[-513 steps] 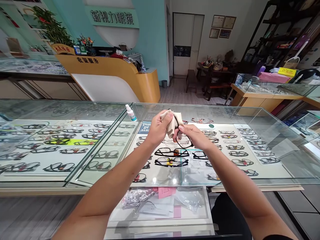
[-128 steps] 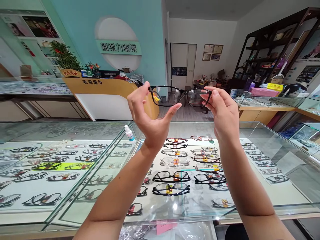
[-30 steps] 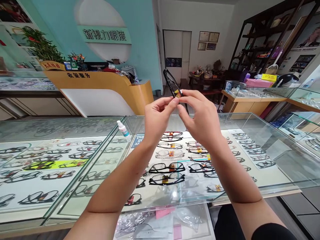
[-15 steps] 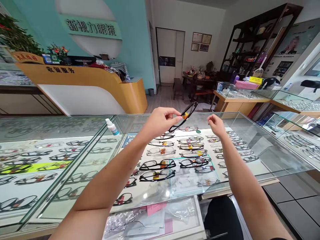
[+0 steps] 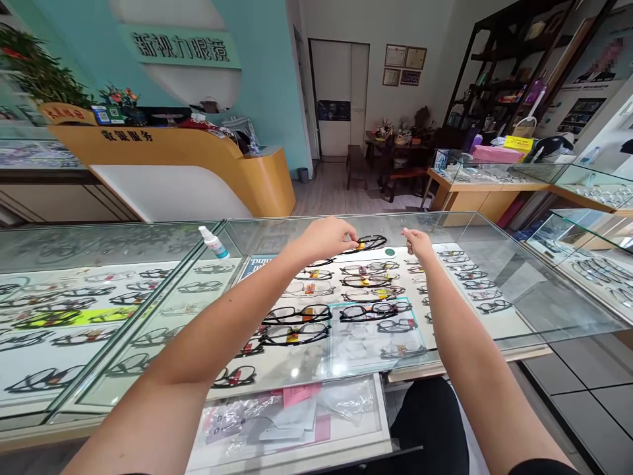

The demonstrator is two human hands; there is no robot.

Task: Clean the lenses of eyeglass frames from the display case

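Note:
Black-framed eyeglasses with a yellow tag are pinched by my left hand over the far part of the glass display counter. The frame lies low and nearly level; I cannot tell if it touches the glass. My right hand hovers to the right of the frame, fingers curled together. Anything inside those fingers is too small or hidden to make out. Below my arms are rows of tagged glasses, among them a black pair and a dark pair near a teal-edged sheet.
A white spray bottle stands on the counter at the left. Below the near edge, an open drawer holds plastic bags and papers. More display cases stand at the right. A wooden reception desk is across the floor.
My left hand has lowered the eyeglasses from a raised, steep tilt to nearly level near the counter top. My right hand has shifted slightly left. The view has moved a little.

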